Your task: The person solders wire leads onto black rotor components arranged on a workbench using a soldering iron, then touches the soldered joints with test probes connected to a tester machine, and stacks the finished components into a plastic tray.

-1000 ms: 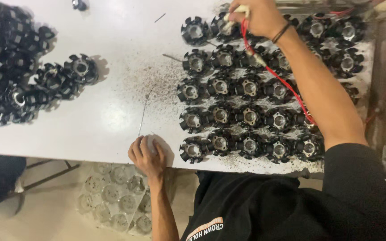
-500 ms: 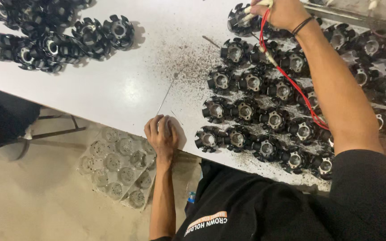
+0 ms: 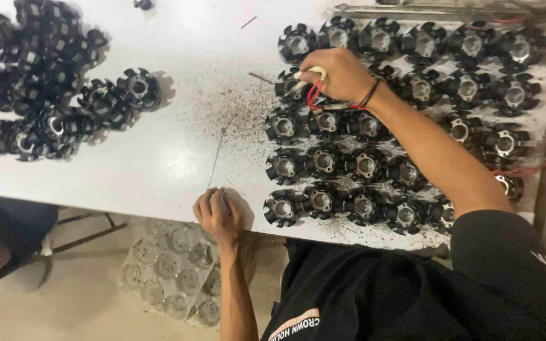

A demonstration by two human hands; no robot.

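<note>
My right hand [image 3: 341, 74] grips a thin white-tipped tool [image 3: 303, 81] with red wires [image 3: 314, 96] looped under the wrist. The tip points at a black round finned part [image 3: 287, 85] at the left end of the second row. That part belongs to several rows of the same black parts [image 3: 364, 165] with metal centres, laid out on the white table [image 3: 159, 158]. My left hand [image 3: 217, 212] rests on the table's near edge, its fingers pinched on a thin silver wire [image 3: 217, 155] that runs up across the table.
A heap of the same black parts [image 3: 45, 95] lies at the table's far left. Dark specks [image 3: 248, 120] are scattered around the wire. A clear plastic blister tray [image 3: 169, 268] lies on the floor below. Another person's dark clothing [image 3: 1, 224] shows at lower left.
My right hand has come down from the top row to the left end of the second row. The left hand stays at the table edge. The view has shifted.
</note>
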